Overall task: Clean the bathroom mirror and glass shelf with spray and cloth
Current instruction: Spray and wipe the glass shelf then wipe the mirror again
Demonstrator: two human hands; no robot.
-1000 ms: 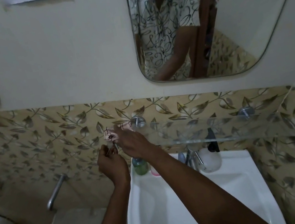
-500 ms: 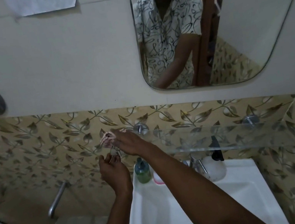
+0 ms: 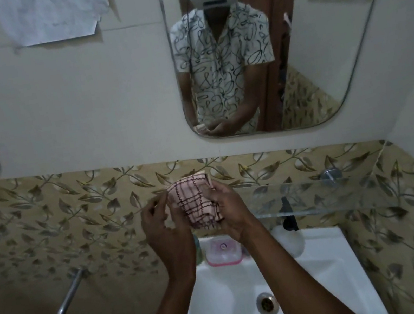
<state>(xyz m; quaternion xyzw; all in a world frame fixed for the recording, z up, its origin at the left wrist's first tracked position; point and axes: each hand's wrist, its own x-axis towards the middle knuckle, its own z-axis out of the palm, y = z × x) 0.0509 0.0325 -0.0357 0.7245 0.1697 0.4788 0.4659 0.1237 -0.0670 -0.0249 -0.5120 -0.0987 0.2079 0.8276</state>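
We face a pale wall with a band of leaf-patterned tiles [image 3: 47, 224] across its lower half. High on the right hangs the mirror [image 3: 329, 26], rounded at its lower corners, and it reflects a person in a patterned short-sleeved shirt. Below it the white sink [image 3: 340, 257] fills the bottom of the view. The glass shelf [image 3: 316, 193] runs between mirror and sink, fixed to the tiles, with its left end hidden behind the hands. Both forearms reach up over the basin and meet in front of the tiles, just left of the shelf. The right hand [image 3: 229, 208] wraps its fingers round the right side of the cloth [image 3: 194, 200] and grasps it firmly. The left hand [image 3: 166, 232] has its fingers curled and pinches the cloth's left edge between thumb and fingertips. The cloth is pink with dark checked lines, bunched and held in the air between the two hands, above the back of the sink. A white pump bottle [image 3: 292, 238] stands under the shelf, a pink soap dish [image 3: 223, 254] sits on the sink's back rim, and the drain [image 3: 266, 303] lies in the basin.
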